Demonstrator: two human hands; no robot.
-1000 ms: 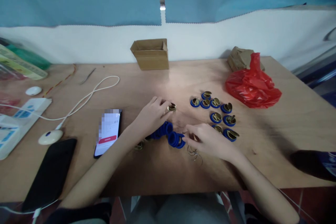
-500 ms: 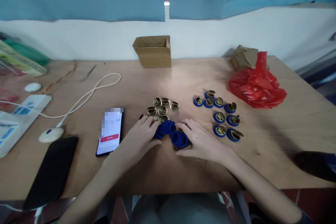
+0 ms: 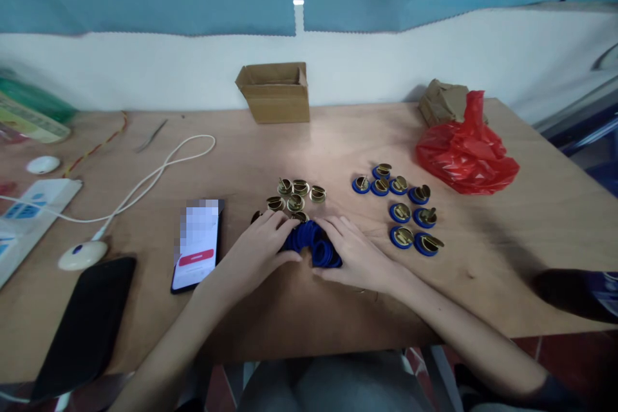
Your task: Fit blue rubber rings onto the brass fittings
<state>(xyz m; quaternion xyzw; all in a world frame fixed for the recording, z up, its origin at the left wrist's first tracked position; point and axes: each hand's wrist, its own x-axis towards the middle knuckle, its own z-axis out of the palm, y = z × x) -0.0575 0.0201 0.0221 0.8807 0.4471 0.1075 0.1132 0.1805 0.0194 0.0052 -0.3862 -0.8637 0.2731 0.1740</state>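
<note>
A heap of blue rings (image 3: 311, 241) lies on the wooden table (image 3: 338, 141) between my two hands. My left hand (image 3: 258, 250) rests flat at the heap's left side, fingers stretched and touching the rings. My right hand (image 3: 355, 252) lies flat at the right side, fingers spread against the rings. Just beyond the heap sit several loose brass caps (image 3: 295, 194). To the right lie several brass caps fitted in blue rings (image 3: 403, 209).
A lit phone (image 3: 197, 243) lies left of my left hand, with a black phone (image 3: 84, 325) and white charger cable (image 3: 159, 174) further left. An open cardboard box (image 3: 274, 93) stands at the back. A red plastic bag (image 3: 466, 151) lies at the right.
Both hands have drawn together around the blue rings, pushing them into a tighter heap. A second ago my left hand was over the brass caps, which are now uncovered.
</note>
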